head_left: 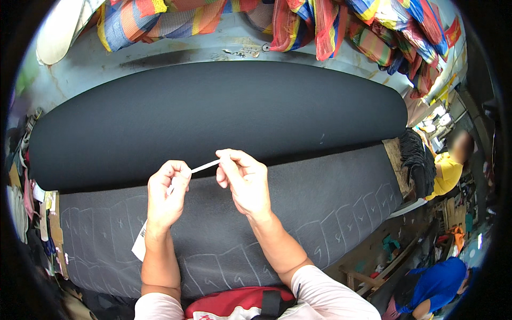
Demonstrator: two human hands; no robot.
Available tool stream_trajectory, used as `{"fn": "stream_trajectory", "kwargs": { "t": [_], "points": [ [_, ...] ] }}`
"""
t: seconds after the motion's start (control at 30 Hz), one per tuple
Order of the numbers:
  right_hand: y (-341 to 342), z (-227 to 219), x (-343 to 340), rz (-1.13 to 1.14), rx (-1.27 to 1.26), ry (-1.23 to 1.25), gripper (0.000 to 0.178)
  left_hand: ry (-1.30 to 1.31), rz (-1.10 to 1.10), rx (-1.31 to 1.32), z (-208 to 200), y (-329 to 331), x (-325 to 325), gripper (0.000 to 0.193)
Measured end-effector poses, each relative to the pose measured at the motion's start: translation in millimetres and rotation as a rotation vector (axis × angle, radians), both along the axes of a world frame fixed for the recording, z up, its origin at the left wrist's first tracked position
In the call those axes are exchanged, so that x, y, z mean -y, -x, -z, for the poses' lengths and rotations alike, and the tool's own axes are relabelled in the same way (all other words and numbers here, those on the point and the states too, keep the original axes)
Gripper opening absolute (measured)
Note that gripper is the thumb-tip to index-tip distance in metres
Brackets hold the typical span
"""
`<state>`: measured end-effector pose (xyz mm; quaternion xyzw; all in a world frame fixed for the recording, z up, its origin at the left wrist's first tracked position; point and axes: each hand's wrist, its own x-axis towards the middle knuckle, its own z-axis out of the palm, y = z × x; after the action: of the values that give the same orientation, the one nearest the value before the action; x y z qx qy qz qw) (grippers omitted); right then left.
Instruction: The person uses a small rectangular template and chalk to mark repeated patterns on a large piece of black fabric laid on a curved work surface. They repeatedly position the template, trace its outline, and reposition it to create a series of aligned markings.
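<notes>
A thin white strip (206, 166) stretches between my two hands above the dark cloth; its exact kind does not show. My left hand (169, 188) pinches one end, and a short pale bit pokes out below the thumb. The other end sits between the thumb and fingertips of my right hand (242, 178). Beneath both hands lies dark grey fabric (298, 194) marked with chalk-drawn outlines. A white printed piece (140, 246), paper or label, shows beside my left forearm, which hides part of it.
Behind the marked fabric lies a large black fabric roll (224, 112). Colourful striped and mesh bags (304, 26) hang along the far side. Black bundled material (415, 160) sits at the right end. To the right are a person in yellow (447, 173) and another in blue (434, 285).
</notes>
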<state>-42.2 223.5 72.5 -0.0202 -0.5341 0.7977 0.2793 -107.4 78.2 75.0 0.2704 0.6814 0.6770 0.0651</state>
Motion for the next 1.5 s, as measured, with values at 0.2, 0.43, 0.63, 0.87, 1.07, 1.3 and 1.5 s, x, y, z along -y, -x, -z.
{"fn": "stream_trajectory", "kwargs": {
  "t": [0.2, 0.43, 0.63, 0.87, 1.07, 1.3, 1.5],
  "points": [
    [-1.6, 0.7, -3.2, -0.141, -0.006, 0.323, 0.014, 0.017, -0.004, 0.004, -0.1, 0.4, 0.5, 0.011],
    [-1.3, 1.5, -4.2, -0.012, 0.018, 0.149, 0.020, 0.007, -0.018, -0.009, 0.0, 1.1, 0.7, 0.011],
    [-1.1, -0.1, -4.3, 0.025, -0.005, 0.103, 0.027, 0.017, -0.018, -0.011, 0.5, 0.6, 0.1, 0.012],
    [-0.8, -0.8, -5.1, 0.020, -0.043, 0.316, 0.022, 0.001, -0.016, -0.007, 1.9, 1.5, 0.3, 0.011],
    [-2.8, -3.2, -8.2, 0.051, -0.017, 0.100, 0.031, -0.009, -0.032, -0.024, 2.0, 2.7, 1.0, 0.010],
    [-3.1, -3.6, -12.2, 0.026, -0.024, 0.264, 0.034, -0.008, -0.055, 0.005, 1.0, 3.3, -0.2, 0.013],
    [-3.0, -3.8, -18.1, -0.035, -0.069, 0.338, 0.027, 0.010, -0.036, 0.008, 1.9, 4.0, 0.5, 0.014]
  ]
}}
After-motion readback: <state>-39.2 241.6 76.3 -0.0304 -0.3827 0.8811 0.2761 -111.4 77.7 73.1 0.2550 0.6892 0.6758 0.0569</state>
